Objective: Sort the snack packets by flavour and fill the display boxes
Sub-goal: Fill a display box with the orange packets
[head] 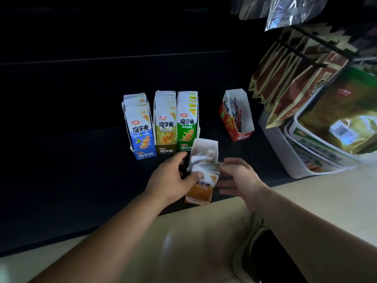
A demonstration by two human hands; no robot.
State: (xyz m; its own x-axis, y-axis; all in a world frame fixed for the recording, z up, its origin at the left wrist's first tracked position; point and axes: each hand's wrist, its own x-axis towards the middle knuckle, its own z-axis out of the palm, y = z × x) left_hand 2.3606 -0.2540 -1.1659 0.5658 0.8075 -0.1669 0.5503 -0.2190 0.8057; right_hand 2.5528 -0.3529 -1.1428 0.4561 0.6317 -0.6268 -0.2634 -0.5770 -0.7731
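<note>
my left hand (173, 176) curls round the orange box (199, 194); right hand (237, 174) at the packets (204, 162), grip too blurred to tell. i'd square them upright, then press in evenly.

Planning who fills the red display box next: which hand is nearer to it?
Right. The right hand lies straight in front of the red display box; the left hand is farther left, across the orange box, in front of the green box.

Head-worn wide view, forward and down, close over dark shelf (71, 170)
</note>
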